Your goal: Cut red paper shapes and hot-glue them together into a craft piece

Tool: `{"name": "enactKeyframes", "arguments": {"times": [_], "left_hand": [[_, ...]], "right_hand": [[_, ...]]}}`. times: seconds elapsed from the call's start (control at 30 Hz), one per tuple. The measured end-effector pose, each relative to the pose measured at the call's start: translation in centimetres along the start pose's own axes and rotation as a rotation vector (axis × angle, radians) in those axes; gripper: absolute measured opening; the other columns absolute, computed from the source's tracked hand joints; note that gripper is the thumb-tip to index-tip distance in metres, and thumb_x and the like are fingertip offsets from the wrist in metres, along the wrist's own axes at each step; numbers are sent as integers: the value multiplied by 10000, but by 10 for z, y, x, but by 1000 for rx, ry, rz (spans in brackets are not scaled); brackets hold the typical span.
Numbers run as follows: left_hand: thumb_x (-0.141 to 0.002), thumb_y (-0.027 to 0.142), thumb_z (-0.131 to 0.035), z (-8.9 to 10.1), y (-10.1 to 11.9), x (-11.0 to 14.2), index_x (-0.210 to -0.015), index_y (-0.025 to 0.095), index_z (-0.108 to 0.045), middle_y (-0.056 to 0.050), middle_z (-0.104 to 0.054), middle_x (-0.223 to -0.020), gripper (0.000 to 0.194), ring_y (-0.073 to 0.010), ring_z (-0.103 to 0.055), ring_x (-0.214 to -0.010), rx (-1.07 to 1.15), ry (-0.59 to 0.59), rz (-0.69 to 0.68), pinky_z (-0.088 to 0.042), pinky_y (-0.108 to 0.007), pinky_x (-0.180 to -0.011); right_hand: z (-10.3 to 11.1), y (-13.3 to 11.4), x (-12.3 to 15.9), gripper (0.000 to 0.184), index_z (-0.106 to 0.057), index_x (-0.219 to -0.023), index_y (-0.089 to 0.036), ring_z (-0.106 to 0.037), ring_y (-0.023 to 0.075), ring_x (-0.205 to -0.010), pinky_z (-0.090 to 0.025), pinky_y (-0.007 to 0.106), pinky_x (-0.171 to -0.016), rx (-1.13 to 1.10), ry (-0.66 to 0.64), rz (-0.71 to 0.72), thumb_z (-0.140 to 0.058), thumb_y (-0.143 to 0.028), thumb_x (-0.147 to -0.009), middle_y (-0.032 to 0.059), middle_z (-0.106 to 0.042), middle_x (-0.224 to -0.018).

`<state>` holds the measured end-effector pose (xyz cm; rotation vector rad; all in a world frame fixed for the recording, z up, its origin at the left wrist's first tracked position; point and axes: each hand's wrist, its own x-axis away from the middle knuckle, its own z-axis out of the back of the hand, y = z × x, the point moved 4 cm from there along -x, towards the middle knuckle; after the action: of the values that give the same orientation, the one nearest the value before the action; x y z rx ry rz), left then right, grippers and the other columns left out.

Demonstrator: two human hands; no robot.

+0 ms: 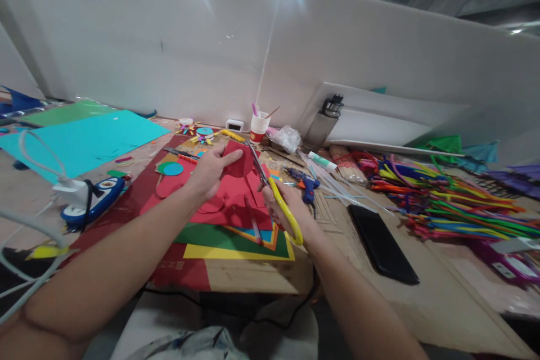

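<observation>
My left hand point(211, 170) pinches a piece of red paper point(238, 163), thumb on top, above the middle of the table. In my right hand point(283, 202) is a pair of scissors point(283, 211) with yellow handles. Its metal blades point up and away, at the right edge of the red paper; whether they are cutting into it I cannot tell. Beneath both hands lie red paper sheets point(261, 219) on top of green paper point(198, 234) and yellow paper point(236, 252). A pen point(255, 222) rests on the stack, close to my right hand.
Right of the stack are a blue glue gun point(309, 188), a glue stick point(322, 161), a black phone point(382, 244) and many pipe cleaners point(455, 191). Behind stands a paper cup point(259, 125). On the left lie a cyan sheet point(93, 138) and a blue power strip point(95, 204) with cables.
</observation>
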<state>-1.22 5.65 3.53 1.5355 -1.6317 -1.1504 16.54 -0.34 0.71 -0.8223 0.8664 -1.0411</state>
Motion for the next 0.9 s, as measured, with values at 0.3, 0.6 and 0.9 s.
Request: {"name": "enactKeyframes", "arguments": {"times": [0.3,0.6,0.9], "left_hand": [[-585,329,-938,-6,-16,2,-854,125,-744,-59,-769,-821,389,-172,-705,-713,56,26,21,-571,-326,-775],[-568,333,-944,-5,-6,2,-826,123,-766,-61,-773,-805,376,-161,-693,-695,-38,-24,37,-553,-291,-728],[-570,377,-950,-2,-1,-1,-823,124,-785,-84,-786,-822,394,-177,-715,-716,-59,-109,74,-559,-286,-731]], "right_hand": [[0,10,-3,467,-494,-856,-216,-424,116,-563,-338,245,-502,67,21,22,-480,-676,-938,-20,-484,-663],[0,13,-1,484,-540,-926,-204,-399,110,-547,-325,247,-500,20,8,4,-477,-684,-941,-34,-454,-650],[-1,16,0,501,-564,-968,-205,-367,104,-532,-299,238,-486,-35,-23,-31,-532,-700,-904,-56,-399,-632]]}}
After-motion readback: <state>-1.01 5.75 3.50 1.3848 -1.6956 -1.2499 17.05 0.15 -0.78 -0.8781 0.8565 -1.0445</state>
